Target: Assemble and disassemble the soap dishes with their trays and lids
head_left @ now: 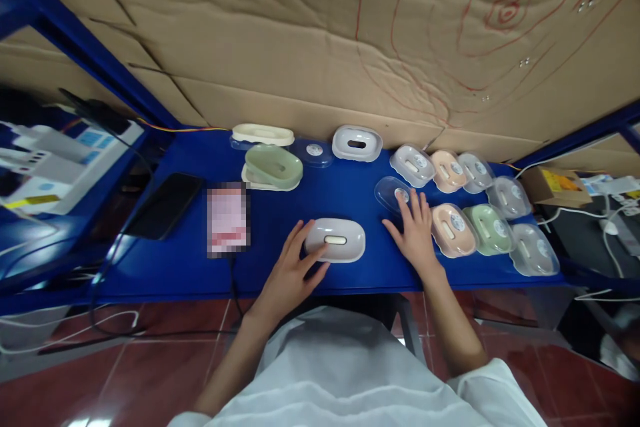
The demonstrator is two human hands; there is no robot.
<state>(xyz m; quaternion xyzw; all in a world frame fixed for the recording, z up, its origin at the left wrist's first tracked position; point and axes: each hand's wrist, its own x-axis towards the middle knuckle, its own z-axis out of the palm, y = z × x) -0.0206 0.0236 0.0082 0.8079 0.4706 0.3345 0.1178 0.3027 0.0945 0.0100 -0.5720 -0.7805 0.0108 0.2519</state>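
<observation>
A light grey soap dish (350,248) with a cream oval insert in its middle lies near the front of the blue table. My left hand (299,260) is at its left end, some fingers around the rim and others reaching over the inside, holding it. To the right, my right hand (416,232) is open with the fingers spread. Its fingertips rest over the near edge of a clear plastic lid (384,192), which bears a round white sticker and lies flat on the table. The fingers cover part of that lid.
Lidded soap dishes in grey, peach and green (493,230) stand in rows at the right. Behind are another grey dish (357,143), a clear lid (320,155), a green dish (275,167) and cream pieces (263,135). A black phone (164,207) lies left, beside cables.
</observation>
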